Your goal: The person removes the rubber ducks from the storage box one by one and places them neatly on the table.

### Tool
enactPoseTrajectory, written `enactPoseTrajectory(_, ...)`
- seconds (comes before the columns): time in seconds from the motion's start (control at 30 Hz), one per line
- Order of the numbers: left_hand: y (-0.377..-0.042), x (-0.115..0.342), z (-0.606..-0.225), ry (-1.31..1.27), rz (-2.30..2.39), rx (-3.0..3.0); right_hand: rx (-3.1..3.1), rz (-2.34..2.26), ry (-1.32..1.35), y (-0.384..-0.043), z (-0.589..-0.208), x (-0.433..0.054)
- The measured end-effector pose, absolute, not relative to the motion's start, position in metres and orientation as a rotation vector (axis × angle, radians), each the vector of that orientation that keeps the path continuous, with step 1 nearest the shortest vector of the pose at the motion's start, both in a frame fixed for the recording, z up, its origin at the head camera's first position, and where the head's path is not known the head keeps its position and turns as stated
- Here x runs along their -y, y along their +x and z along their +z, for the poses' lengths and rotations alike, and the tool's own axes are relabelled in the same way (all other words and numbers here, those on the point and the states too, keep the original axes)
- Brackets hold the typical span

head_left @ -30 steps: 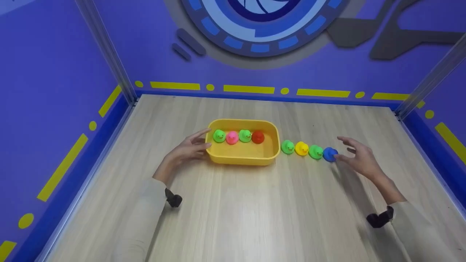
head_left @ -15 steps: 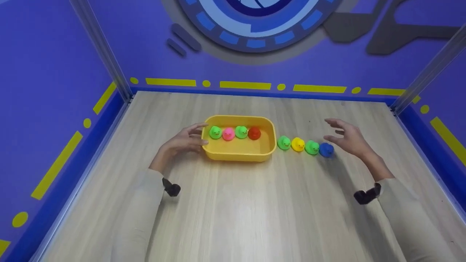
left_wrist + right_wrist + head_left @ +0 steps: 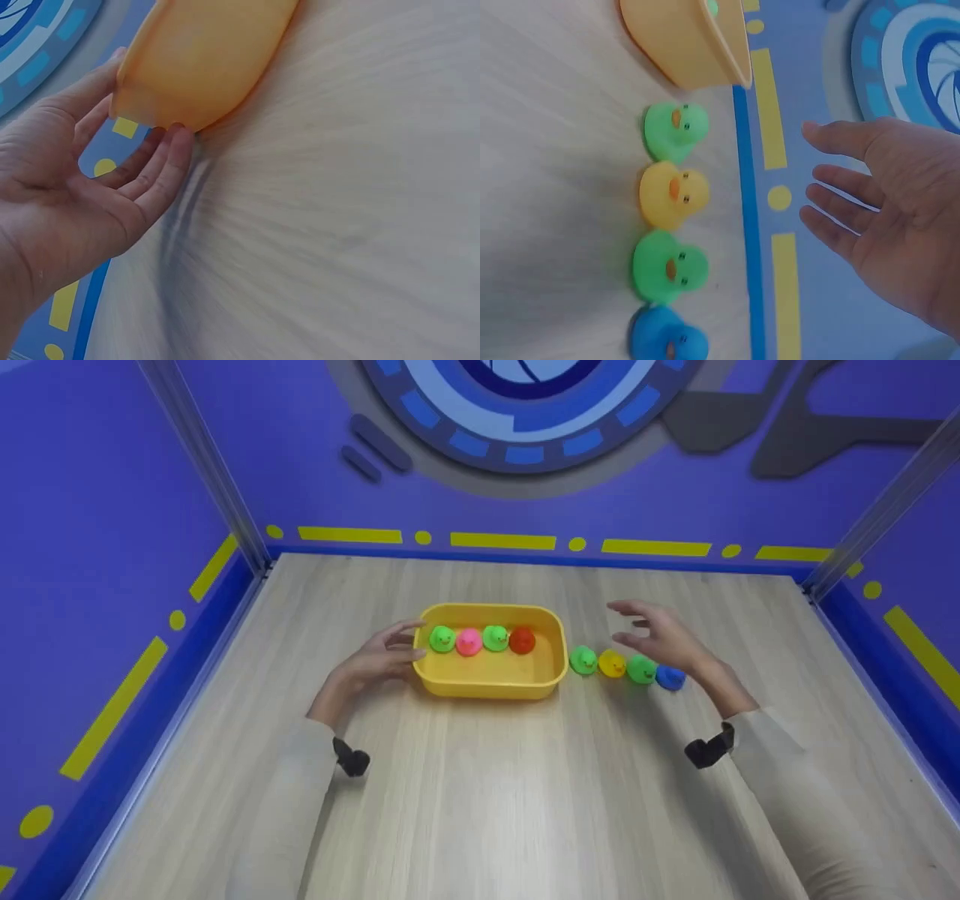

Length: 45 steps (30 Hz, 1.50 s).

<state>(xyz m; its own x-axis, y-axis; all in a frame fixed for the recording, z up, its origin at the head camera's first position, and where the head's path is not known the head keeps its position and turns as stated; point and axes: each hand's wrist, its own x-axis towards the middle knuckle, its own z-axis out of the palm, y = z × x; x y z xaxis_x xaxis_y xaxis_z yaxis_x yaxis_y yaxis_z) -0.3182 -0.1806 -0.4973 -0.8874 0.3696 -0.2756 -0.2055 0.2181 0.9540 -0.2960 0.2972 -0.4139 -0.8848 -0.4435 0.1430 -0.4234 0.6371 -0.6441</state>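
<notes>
Right hand (image 3: 660, 637) hangs empty, left hand (image 3: 377, 658) rests against a yellow tub (image 3: 491, 690)

The person's left arm comes in over the near edge of the bench (image 3: 465, 795), and that hand's fingers lie relaxed at the tub's left end, touching it but curled round nothing. The right hand is up in the air to the right of the tub, thumb and fingers well parted, nothing in its hold, fingertips pointing toward the bench's left edge.

The tub sits closer to the bench's far edge than to its near one. Inside, lined up from its left end, are a green duck (image 3: 442, 639), a pink duck (image 3: 469, 642), a second green duck (image 3: 496, 637) and a red duck (image 3: 523, 640). Outside, starting just beside the tub's right end and running toward the bench's right edge, stand a third green duck (image 3: 583, 661), a yellow duck (image 3: 612, 664), a fourth green duck (image 3: 641, 669) and a blue duck (image 3: 670, 678).
</notes>
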Motion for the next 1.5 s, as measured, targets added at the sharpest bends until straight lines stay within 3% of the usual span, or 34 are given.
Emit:
enactPoseTrajectory(0.5, -0.315, 0.180, -0.498, 0.080, 1.743, -2.015, -2.659, -1.052, -0.838, -0.323, -0.423, -0.221)
enactPoseTrajectory(0.9, -0.314, 0.178, -0.500, 0.061, 1.765, -2.019, -2.604, -0.983, -0.794, -0.339, -0.450, -0.188)
enactPoseTrajectory(1.5, -0.314, 0.178, -0.502, 0.066, 1.766, -2.007, -2.659, -0.590, -0.637, -0.350, -0.448, -0.156)
